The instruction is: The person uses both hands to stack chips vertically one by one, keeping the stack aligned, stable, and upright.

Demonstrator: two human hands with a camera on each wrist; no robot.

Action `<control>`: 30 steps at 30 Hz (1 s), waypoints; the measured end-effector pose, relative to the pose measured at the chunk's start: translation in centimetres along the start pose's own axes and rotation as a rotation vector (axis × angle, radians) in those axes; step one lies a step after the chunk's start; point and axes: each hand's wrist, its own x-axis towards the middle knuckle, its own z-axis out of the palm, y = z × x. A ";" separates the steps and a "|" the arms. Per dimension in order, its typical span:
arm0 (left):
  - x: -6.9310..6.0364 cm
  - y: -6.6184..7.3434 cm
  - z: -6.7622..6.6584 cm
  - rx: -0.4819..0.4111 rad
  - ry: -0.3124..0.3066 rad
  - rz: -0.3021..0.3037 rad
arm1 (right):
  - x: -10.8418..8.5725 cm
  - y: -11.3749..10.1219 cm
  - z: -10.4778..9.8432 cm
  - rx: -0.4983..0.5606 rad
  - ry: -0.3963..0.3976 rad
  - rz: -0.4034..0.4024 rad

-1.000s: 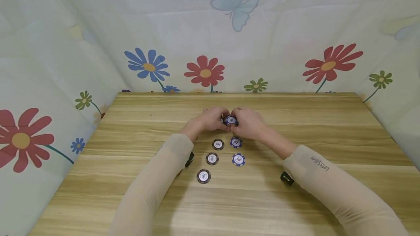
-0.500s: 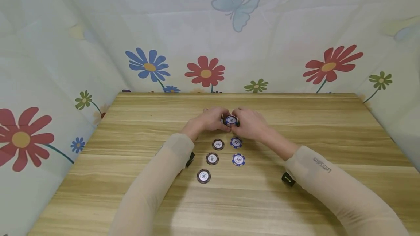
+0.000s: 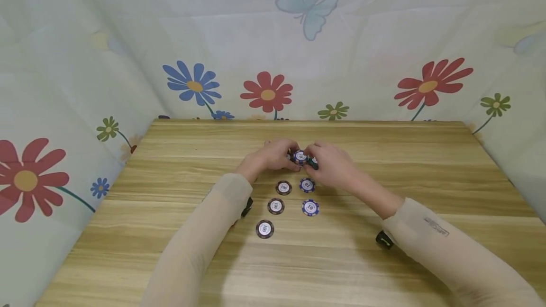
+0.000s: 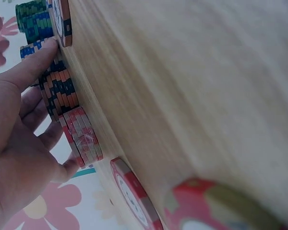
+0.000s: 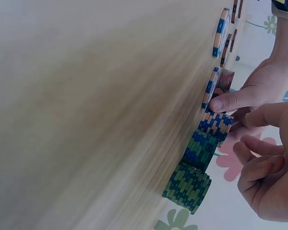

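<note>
So, L hand (image 3: pixel 277 154) pinches the blue poker chip stack (image 5: pixel 215 124), mid-row on the wood table (image 3: pixel 396 148); R hand (image 3: pixel 332 165) hangs just beside it, fingers bent, w/ nothing in it. Stack's prob. hard, slick, a bit heavy: hold sides low, b/c chips may slide.

A wood-grained tabletop (image 3: pixel 341 269) spreads beneath your grip, its streaks running left to right. Beyond your grip, past the far edge, a pale, creased sheet (image 3: pixel 213 22) stands as your wall and turns along both sides. You have a light-blue butterfly (image 3: pixel 309 8) well above your grip, a blue flower (image 3: pixel 195 86) up to its left, and soft light.
</note>
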 end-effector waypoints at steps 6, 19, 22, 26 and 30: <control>-0.1 0.1 -0.2 -0.018 -0.011 -0.012 | -1.0 -0.4 -0.4 0.017 -0.084 -0.028; -0.2 0.2 -0.1 -0.012 -0.006 -0.017 | -2.9 -1.0 -0.6 0.029 -0.353 -0.064; -0.2 0.2 -0.1 -0.006 -0.006 -0.014 | -3.3 -1.4 -0.8 0.006 -0.397 -0.081; -0.1 0.1 0.1 0.020 0.002 -0.001 | -3.6 -1.9 -0.8 -0.048 -0.421 -0.133; -0.1 0.0 0.1 0.035 0.008 0.007 | -3.8 -2.3 -0.6 -0.073 -0.430 -0.166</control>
